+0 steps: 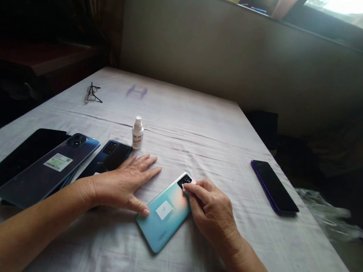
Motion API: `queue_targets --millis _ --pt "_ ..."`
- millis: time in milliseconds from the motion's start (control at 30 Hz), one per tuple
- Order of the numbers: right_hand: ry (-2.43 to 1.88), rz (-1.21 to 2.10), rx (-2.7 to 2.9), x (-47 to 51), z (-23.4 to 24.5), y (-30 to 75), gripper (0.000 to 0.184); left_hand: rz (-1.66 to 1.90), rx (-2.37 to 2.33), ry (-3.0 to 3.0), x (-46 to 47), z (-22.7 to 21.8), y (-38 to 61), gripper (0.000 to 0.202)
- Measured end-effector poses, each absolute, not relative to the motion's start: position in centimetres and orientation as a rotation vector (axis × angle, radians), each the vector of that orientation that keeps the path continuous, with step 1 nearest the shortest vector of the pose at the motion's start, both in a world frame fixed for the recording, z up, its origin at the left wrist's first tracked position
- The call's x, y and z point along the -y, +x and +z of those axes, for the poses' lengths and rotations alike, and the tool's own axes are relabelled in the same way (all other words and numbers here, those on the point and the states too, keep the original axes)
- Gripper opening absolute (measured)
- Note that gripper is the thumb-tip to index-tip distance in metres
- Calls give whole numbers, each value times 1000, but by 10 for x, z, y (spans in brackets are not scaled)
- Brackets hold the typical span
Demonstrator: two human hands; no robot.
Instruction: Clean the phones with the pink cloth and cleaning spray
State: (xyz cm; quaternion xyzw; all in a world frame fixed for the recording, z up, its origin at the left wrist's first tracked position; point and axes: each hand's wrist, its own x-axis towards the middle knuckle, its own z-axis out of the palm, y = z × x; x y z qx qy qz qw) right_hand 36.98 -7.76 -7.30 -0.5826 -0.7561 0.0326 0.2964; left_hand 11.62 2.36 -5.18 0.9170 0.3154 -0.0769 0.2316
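A light blue phone lies back up in front of me, with a white label marked 10 on it and a black camera block at its far end. My right hand is pinched over the camera block, with a small whitish bit, perhaps cloth or cotton, between thumb and fingers. Spread flat, my left hand has its thumb at the phone's left edge. Its palm partly covers a dark blue phone. A small white bottle stands upright just beyond my left fingers.
To the left, a dark phone with a label rests partly over a black phone. Eyeglasses lie at the far left. Near the right edge sits a black-screened phone. A white sheet covers the surface.
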Motion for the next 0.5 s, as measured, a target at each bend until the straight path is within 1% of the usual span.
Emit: queue_targets --millis 133,233,367,500 --pt "-1667 55 2066 109 -63 373 22 -143 -852 2518 -27 -55 113 106" --pt "-1603 -33 2025 124 -58 367 22 -153 -852 2518 -26 -54 115 103" --pt "-1448 12 2061 126 -58 348 23 -198 -869 2522 -24 -52 116 110" --pt "-1467 28 2122 118 -59 336 23 -174 -862 2545 -24 -55 116 113"
